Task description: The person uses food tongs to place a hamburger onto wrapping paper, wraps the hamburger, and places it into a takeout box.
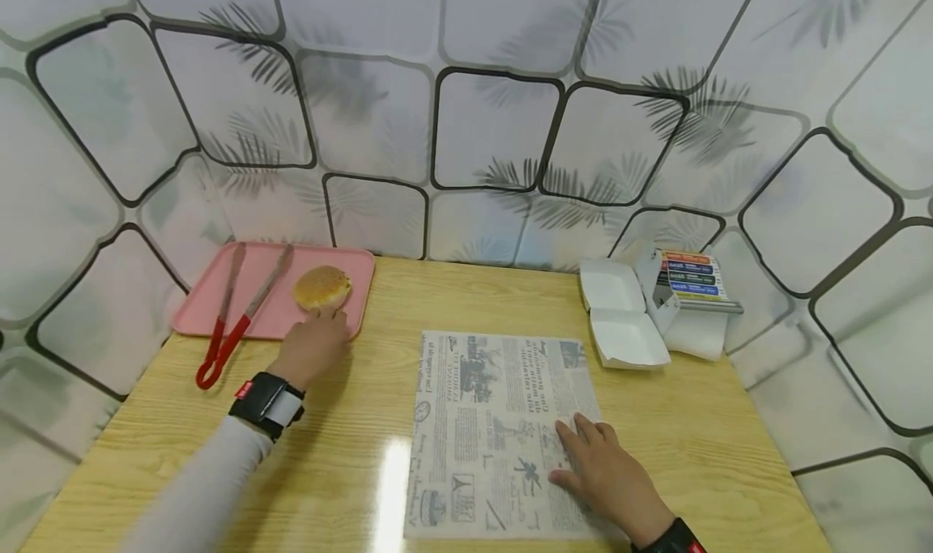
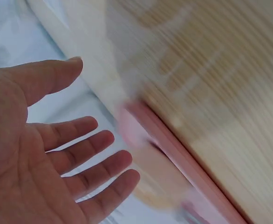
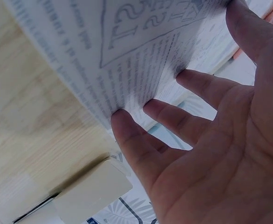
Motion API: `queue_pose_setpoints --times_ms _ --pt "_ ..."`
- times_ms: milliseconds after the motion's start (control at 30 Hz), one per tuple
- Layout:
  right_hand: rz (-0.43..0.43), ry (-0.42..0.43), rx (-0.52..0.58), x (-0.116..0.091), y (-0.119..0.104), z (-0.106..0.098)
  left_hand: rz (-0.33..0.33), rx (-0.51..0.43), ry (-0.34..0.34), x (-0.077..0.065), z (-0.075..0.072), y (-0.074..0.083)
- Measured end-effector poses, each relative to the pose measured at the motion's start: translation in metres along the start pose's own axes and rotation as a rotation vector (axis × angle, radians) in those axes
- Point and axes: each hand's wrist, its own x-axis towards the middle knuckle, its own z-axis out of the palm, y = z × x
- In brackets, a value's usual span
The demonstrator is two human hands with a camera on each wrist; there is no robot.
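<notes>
A burger (image 1: 322, 287) in a round, browned bun lies on the right part of a pink tray (image 1: 291, 255). My left hand (image 1: 312, 349) reaches to the tray's front edge, just in front of the burger. In the left wrist view its fingers (image 2: 90, 147) are spread and nothing is between them; the burger is blurred past the pink rim. A sheet of newspaper-print wrapping paper (image 1: 466, 423) lies flat on the table. On its right side rests my right hand (image 1: 611, 480), with fingertips (image 3: 122, 119) touching the printed surface.
Red-handled metal tongs (image 1: 232, 334) lie on the tray's left, handles jutting over its front edge. At the back right stand an open white takeaway box (image 1: 628, 338) and a white dispenser (image 1: 688, 294) holding colourful boxes. A patterned wall covering (image 1: 496, 132) borders the wooden table (image 1: 350, 456).
</notes>
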Motion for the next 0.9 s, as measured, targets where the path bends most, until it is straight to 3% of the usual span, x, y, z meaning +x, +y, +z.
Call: queue_pose_setpoints --times_ms 133,300,633,900 --pt "0.002 0.005 -0.001 -0.001 0.000 -0.001 -0.005 0.021 -0.002 -0.005 0.002 -0.023" --pt "0.015 -0.010 0.011 -0.001 -0.001 -0.003 -0.006 0.016 -0.059 -0.006 0.007 -0.032" --pt "-0.002 0.018 0.018 -0.002 -0.003 0.001 0.003 -0.030 -0.010 -0.002 0.012 -0.030" --pt "-0.007 0.033 0.006 -0.003 -0.001 0.001 0.036 -0.037 -0.033 0.004 0.012 -0.017"
